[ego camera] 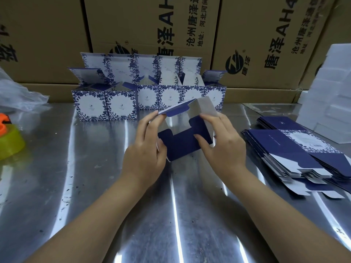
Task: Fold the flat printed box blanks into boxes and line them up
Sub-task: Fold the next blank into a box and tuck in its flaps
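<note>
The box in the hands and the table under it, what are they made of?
The box looks like thin printed card: matte navy outside, plain grey-white inside, creased flaps. The table looks like polished sheet metal, probably stainless steel: bright streaked reflections, small scuffs.

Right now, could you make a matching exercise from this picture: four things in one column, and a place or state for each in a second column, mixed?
1. half-folded box
2. flat blanks
3. finished boxes
4. tape roll

A. stacked on the right
B. at the left edge
C. held by left hand and right hand
D. standing at the back, lids open

Pairs: 1-C, 2-A, 3-D, 4-B
</note>
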